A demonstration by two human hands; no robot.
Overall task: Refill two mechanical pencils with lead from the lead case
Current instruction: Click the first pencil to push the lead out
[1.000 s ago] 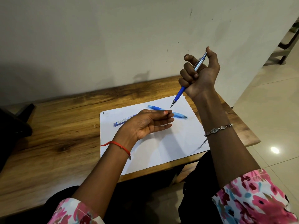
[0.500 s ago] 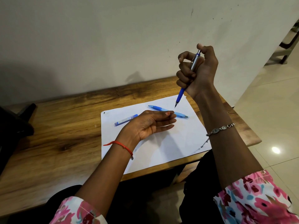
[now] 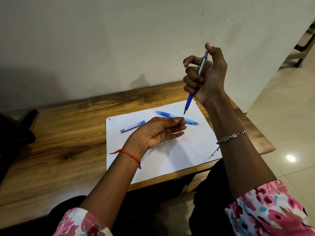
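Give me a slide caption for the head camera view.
Right hand grips a mechanical pencil tip-down over the paper; left hand open.

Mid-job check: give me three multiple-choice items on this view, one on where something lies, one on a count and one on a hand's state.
1. Where does the lead case lie?
A) on the white paper
B) on bare wood
C) on the floor
2. How many pencils are in view?
A) one
B) two
C) three
3. What is the left hand doing?
A) gripping the case
B) open, holding nothing
C) pinching a pencil
Answers:
1 A: the whole case rests on the sheet.
2 B: the light-blue pencil lies on the sheet, and the right hand grips the silver pencil.
3 B: its fingers are nearly straight and nothing is in them.
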